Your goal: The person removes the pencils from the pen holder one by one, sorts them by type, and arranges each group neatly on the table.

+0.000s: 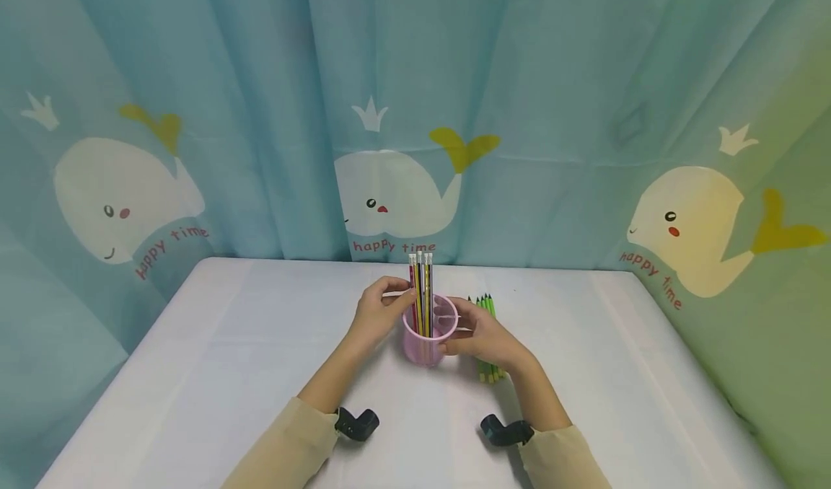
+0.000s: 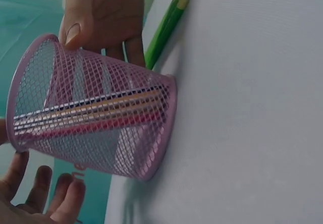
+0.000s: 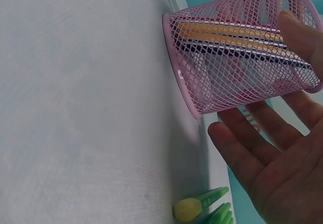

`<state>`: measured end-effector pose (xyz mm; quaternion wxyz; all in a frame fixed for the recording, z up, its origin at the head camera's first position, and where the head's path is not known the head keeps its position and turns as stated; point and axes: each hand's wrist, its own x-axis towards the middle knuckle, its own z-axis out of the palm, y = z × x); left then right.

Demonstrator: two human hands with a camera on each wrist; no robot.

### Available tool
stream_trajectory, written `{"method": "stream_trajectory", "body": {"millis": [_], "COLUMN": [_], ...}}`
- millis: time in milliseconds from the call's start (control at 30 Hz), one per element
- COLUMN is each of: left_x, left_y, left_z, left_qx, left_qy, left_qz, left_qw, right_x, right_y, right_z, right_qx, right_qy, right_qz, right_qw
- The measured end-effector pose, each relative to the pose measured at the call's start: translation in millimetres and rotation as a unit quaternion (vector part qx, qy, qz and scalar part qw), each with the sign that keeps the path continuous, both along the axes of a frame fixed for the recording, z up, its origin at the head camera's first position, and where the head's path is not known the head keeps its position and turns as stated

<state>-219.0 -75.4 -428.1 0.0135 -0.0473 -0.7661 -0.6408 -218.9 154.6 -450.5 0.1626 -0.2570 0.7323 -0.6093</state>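
Note:
A pink mesh pencil holder [image 1: 423, 352] stands upright near the table's middle, between both hands. Inside it, several striped pencils [image 1: 420, 294] lean together with their white ends up. My left hand [image 1: 379, 316] holds the rim on the left with thumb and index finger; its other fingers spread loosely, as the left wrist view shows. On the right side, my right hand [image 1: 483, 337] grips the holder [image 3: 227, 57], thumb on the near side and fingers beyond. Several green pencils [image 1: 491, 375] lie on the table beside the right hand, partly hidden by it.
A white cloth covers the table [image 1: 260, 345]. Behind it hangs a blue-green curtain [image 1: 552, 78] with whale prints, which continues down the right side. Dark cameras sit on both wrists.

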Motion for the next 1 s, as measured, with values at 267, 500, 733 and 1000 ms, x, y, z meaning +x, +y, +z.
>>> {"method": "stream_trajectory", "body": {"millis": [267, 500, 733, 1000], "left_x": [-0.7, 3.0, 11.9, 26.3], "left_y": [4.6, 1.8, -6.2, -25.3], "left_z": [1.0, 6.4, 16.8, 26.2], "left_qx": [-0.024, -0.024, -0.009, 0.039], "left_qy": [0.013, 0.033, 0.047, 0.065], "left_qz": [0.023, 0.033, 0.021, 0.017], "left_qw": [0.9994, 0.9986, 0.9986, 0.9970], "right_x": [0.5, -1.1, -0.7, -0.1], "right_y": [-4, -1, 1, 0], "right_z": [-2.7, -0.4, -1.4, -1.1], "right_qx": [-0.005, 0.017, 0.023, 0.021], "right_qy": [0.003, 0.009, 0.000, -0.001], "right_qz": [0.013, -0.010, -0.011, -0.004], "right_qw": [0.9999, 0.9998, 0.9997, 0.9998]}}
